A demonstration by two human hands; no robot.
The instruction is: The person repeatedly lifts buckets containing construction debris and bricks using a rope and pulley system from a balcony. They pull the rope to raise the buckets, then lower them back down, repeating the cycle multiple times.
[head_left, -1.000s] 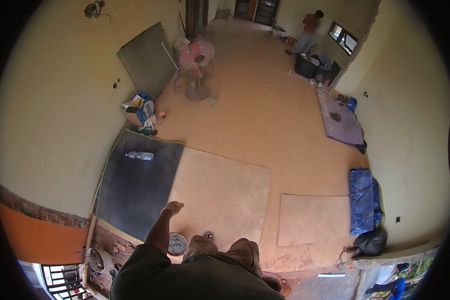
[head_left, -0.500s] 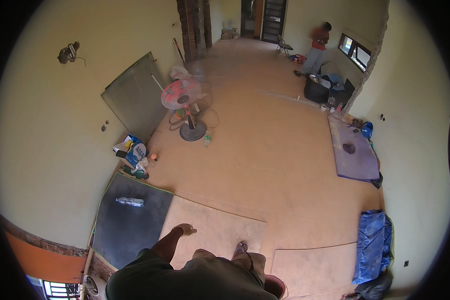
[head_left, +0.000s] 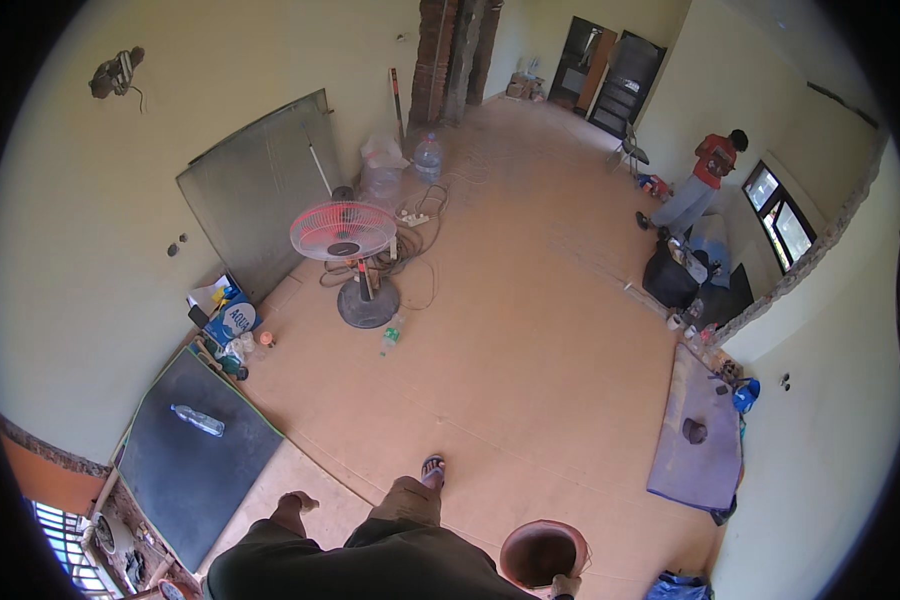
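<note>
My right hand (head_left: pixel 566 586) is at the bottom edge of the view, closed on the rim of a reddish-brown bucket (head_left: pixel 513 550). The bucket hangs at my right side with its mouth facing up, and its inside is dark. My left hand (head_left: pixel 298 502) hangs low at my left side with nothing visible in it, its fingers loosely apart. Beyond it a dark grey mat (head_left: pixel 190 470) lies on the floor, with a clear plastic bottle (head_left: pixel 198 420) on its side on top. My sandalled foot (head_left: pixel 433 470) is on the tan floor ahead.
A red standing fan (head_left: pixel 345 235) is ahead on the left, with coiled cables and a green bottle (head_left: pixel 390 340) beside it. A purple mat (head_left: pixel 685 445) and a blue tarp (head_left: pixel 678 586) lie along the right wall. Further off, a person (head_left: pixel 705 180) stands by a black tub (head_left: pixel 670 275).
I have stepped forward, and the view has turned to the left. The bucket in my right hand now shows much more fully. My left hand has swung back.
</note>
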